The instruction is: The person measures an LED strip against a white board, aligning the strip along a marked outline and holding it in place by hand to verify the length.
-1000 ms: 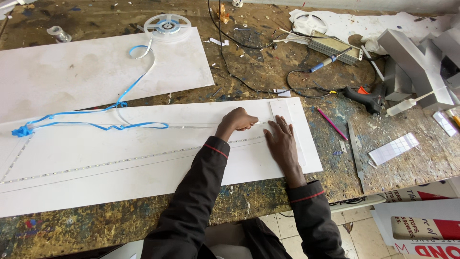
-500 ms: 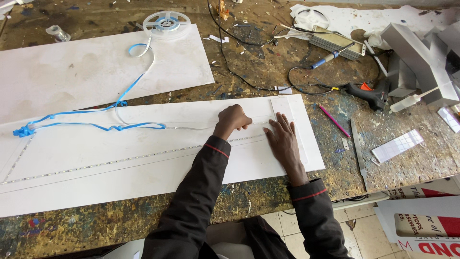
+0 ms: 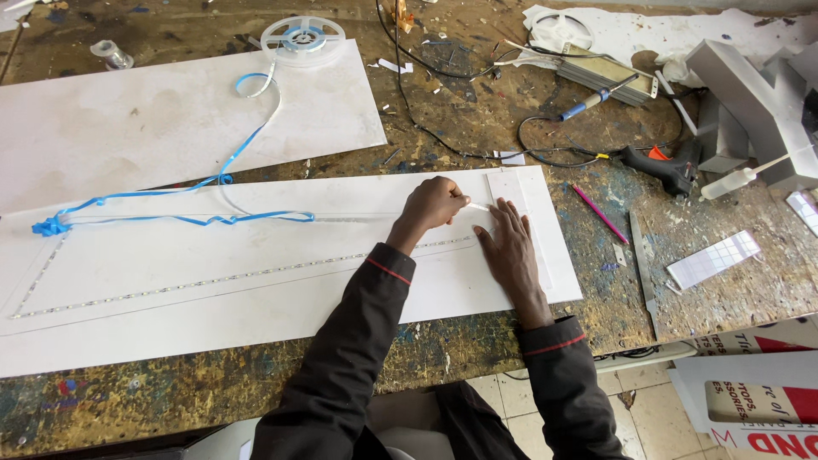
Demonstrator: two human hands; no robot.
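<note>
Under your two hands lies the long white plastic board (image 3: 256, 298), flat on the paint-stained wooden workbench (image 3: 128, 400). Your right hand (image 3: 511, 251) rests flat on this board with the fingers spread and holds nothing. Just beside it, your left hand (image 3: 434, 204) is closed in a pinch on the end of the thin white LED strip (image 3: 358, 219), and the fingertips press this end down on the board. From the pinch, the strip runs away to the left over the board, together with its peeled blue backing tape (image 3: 170, 220), which ends in a small tangle near the left edge. A second strip, already stuck down (image 3: 213, 279), runs parallel a little nearer to you. Beyond the pinch, the strip curves over a second white board (image 3: 128, 119) up to the clear plastic reel (image 3: 302, 38). To the right of your right hand are a pink pencil (image 3: 599, 213) and, farther, a black glue gun (image 3: 660, 163).
</note>
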